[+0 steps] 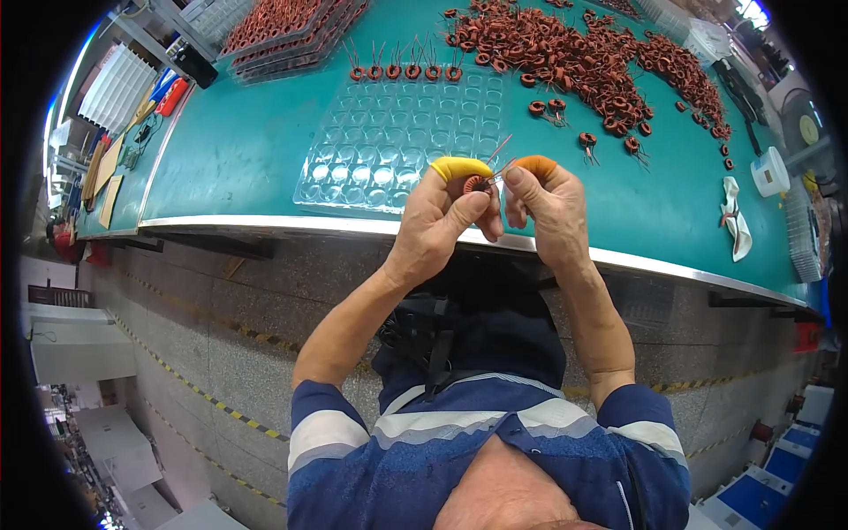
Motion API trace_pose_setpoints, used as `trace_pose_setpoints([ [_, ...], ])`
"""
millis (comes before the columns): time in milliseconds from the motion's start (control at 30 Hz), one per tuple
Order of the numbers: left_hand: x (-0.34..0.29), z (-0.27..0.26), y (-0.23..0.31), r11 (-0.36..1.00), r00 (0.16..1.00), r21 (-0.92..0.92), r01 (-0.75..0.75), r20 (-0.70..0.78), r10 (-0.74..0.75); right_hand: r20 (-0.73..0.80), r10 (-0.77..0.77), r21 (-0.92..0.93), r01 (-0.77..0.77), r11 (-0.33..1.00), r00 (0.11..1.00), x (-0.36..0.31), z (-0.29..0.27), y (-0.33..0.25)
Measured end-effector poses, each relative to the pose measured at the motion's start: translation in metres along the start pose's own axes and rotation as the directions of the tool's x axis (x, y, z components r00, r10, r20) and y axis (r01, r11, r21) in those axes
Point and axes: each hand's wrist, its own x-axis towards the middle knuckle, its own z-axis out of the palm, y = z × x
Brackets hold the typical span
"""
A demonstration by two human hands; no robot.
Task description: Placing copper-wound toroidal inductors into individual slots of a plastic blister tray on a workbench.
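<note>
My left hand, a yellow cover on its index finger, pinches a small ring-shaped coil wound with reddish copper wire. One wire end sticks up from it. Close against it is my right hand, with an orange finger cover. Its thumb and index finger are closed on a wire lead of the coil; whether a small tool is there too, I cannot tell. Behind the left hand lies a clear plastic tray with round pockets. Coils stand along its far row, leads upward.
A large heap of coils covers the far right of the green table. Stacked filled trays stand far left. A white tub and a white cloth are at the right. The table's metal front edge runs below my hands.
</note>
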Motion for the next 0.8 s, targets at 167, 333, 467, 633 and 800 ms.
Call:
trace_pose_setpoints([
  [167, 0.0, -0.001, 0.0, 0.995, 0.997, 0.073, 0.071, -0.018, -0.07, 0.051, -0.036, 0.154, 0.027, 0.988, 0.998, 0.005, 0.004, 0.01],
  [333, -0.001, -0.004, -0.001, 0.978, 0.983, 0.115, 0.177, -0.075, -0.169, -0.01, -0.15, 0.052, 0.15, 0.987, 0.989, -0.001, 0.01, 0.012],
  [467, 0.0, -0.002, -0.002, 0.959, 0.981, 0.224, 0.176, -0.125, -0.151, -0.017, -0.175, 0.028, 0.175, 0.984, 0.984, -0.001, 0.01, 0.015],
  [633, 0.005, -0.006, -0.003, 0.913, 0.985, 0.377, 0.157, -0.132, -0.115, 0.044, -0.074, -0.129, 0.079, 0.989, 0.996, 0.004, 0.01, 0.006],
  [800, 0.008, -0.017, -0.012, 0.788, 0.992, 0.615, 0.01, -0.105, 0.069, 0.156, -0.014, -0.219, 0.048, 0.974, 0.988, 0.03, 0.003, -0.011],
])
